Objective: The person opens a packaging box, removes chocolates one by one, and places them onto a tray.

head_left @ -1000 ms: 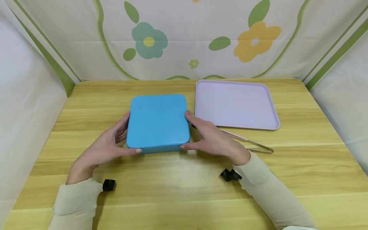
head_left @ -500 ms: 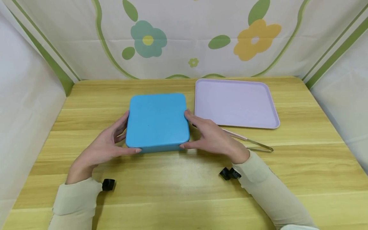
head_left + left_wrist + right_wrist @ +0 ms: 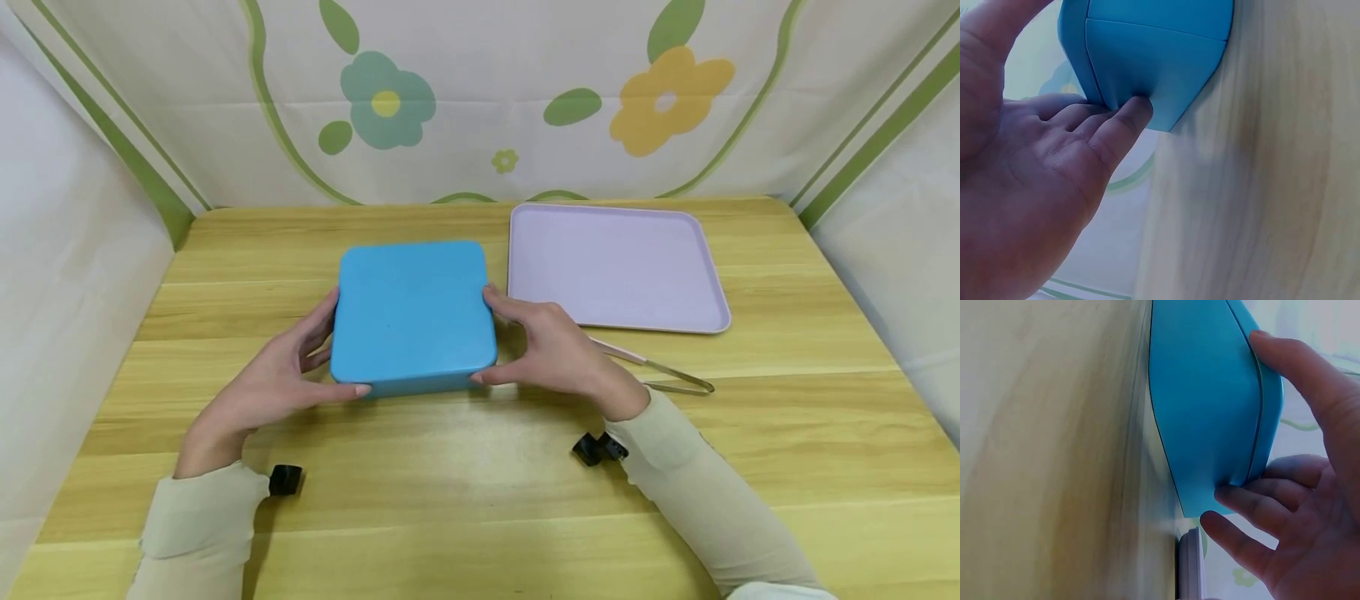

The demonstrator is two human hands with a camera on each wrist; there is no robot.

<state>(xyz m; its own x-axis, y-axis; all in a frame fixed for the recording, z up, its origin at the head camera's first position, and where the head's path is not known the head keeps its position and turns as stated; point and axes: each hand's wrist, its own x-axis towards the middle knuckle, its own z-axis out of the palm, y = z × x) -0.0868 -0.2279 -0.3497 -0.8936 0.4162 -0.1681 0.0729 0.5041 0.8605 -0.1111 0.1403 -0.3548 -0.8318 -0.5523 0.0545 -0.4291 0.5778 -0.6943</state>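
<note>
Blue box (image 3: 412, 312): on the table (image 3: 450, 500), just left of the tray (image 3: 615, 267).
Left hand (image 3: 270, 379): you grip the near left corner, thumb in front, fingers on the side.
Right hand (image 3: 558, 350): you grip the near right corner, thumb at the lid (image 3: 1271, 394).
Lid risk: uneven pull could cock or jam it.
Box risk: far side is unheld; a shove could skid it into the tray.
Tongs (image 3: 630, 356): partly behind your right hand (contact unclear); a wrist swing could snag them.
</note>
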